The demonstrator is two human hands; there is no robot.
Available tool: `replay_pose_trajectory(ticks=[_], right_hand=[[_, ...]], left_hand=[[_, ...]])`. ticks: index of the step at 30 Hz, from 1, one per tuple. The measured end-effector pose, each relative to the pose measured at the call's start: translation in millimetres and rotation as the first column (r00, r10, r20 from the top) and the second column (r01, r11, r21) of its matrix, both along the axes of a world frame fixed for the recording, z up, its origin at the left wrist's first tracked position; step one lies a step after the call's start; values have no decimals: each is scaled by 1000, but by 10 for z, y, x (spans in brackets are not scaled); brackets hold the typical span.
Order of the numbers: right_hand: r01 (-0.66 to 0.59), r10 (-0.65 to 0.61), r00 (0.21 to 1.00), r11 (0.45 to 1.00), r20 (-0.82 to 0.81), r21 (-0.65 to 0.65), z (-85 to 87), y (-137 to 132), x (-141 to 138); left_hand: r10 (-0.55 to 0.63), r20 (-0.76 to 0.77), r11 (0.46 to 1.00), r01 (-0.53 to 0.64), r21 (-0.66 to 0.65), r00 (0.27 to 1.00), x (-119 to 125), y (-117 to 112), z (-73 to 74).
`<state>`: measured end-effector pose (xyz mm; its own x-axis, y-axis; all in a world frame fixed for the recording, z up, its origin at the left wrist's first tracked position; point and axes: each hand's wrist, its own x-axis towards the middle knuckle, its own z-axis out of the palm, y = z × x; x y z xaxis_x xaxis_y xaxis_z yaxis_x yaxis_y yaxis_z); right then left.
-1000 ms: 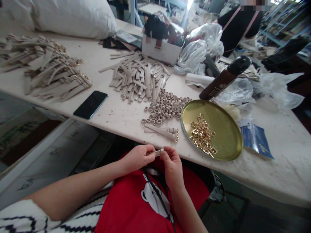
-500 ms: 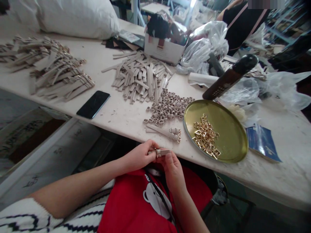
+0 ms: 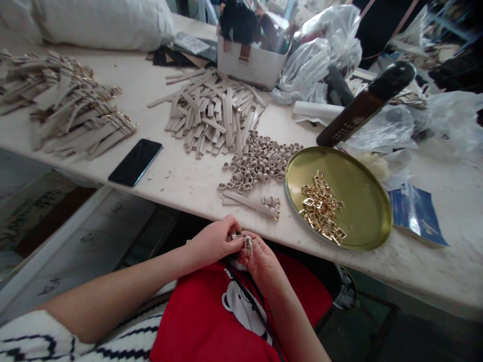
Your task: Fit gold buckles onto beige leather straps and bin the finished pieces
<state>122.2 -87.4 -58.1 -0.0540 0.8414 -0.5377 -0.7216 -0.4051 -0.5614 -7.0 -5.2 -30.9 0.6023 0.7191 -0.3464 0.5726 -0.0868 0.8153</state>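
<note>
Over my lap, just off the table's front edge, both hands are closed on one beige strap (image 3: 248,243). My left hand (image 3: 217,241) pinches one end between thumb and fingers. My right hand (image 3: 263,261) grips the other part, which is bent over near a small gold buckle partly hidden by the fingers. Just beyond the hands, a few finished-looking straps (image 3: 251,202) with gold buckles lie on the table. Behind them is a heap of small beige loops (image 3: 260,163). To the right, a round gold-coloured lid (image 3: 362,211) holds a pile of gold buckles (image 3: 322,208).
Loose beige straps (image 3: 215,118) are heaped mid-table, and buckled straps (image 3: 71,108) at the left. A phone (image 3: 136,162) lies near the front edge. A dark-handled tool (image 3: 366,105), a white box (image 3: 251,63), plastic bags (image 3: 313,60) and a blue booklet (image 3: 418,213) stand around.
The strap's free end, straight and pointing right before, is now folded over between my fingers. My right hand has moved slightly left, closer to my left hand. The camera view has shifted a little.
</note>
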Motion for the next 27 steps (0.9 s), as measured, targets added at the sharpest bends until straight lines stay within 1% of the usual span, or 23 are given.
replay_pose_trajectory(ticks=[2,4,6,8,11,13,14,17,19,21,22,23,25,27], right_hand=[[-86,86,995,996,-49,0,-26,-19,18],[-121,121,990,993,-76,9,-31,-42,36],[-109,110,991,994,-78,18,-18,-63,45],[-66,67,997,998,-48,20,2,-80,41],[38,-39,995,999,97,16,28,-109,21],[66,-75,966,997,246,45,50,-136,3],[61,-79,944,996,319,67,65,-152,-6],[-19,-40,868,993,496,114,122,-206,-21],[-120,32,818,986,574,115,148,-248,-18],[-216,107,761,972,639,95,144,-292,-10],[-240,123,735,967,667,86,130,-314,-8],[-248,124,713,965,690,82,111,-335,-8],[-252,106,675,963,730,93,66,-369,-15],[-294,114,633,950,766,102,36,-394,-25]], left_hand=[[-16,-55,999,18,41,998,11,-3,-17],[-27,-87,997,33,72,996,13,-13,-25],[-46,-85,997,51,58,995,-2,-25,-16],[-63,-39,998,62,-17,997,-41,-40,9],[-50,90,978,67,-196,995,-127,-73,51],[-24,162,955,70,-287,986,-176,-107,74],[-14,184,946,72,-315,983,-191,-128,86],[-1,190,947,62,-316,982,-204,-195,129],[-1,172,955,52,-292,985,-205,-234,155],[-11,163,949,62,-309,987,-219,-260,160],[-23,165,934,80,-349,986,-232,-269,151],[-36,169,907,103,-408,985,-248,-277,133],[-38,181,829,133,-543,983,-285,-290,79],[-1,191,761,125,-636,982,-317,-307,17]])
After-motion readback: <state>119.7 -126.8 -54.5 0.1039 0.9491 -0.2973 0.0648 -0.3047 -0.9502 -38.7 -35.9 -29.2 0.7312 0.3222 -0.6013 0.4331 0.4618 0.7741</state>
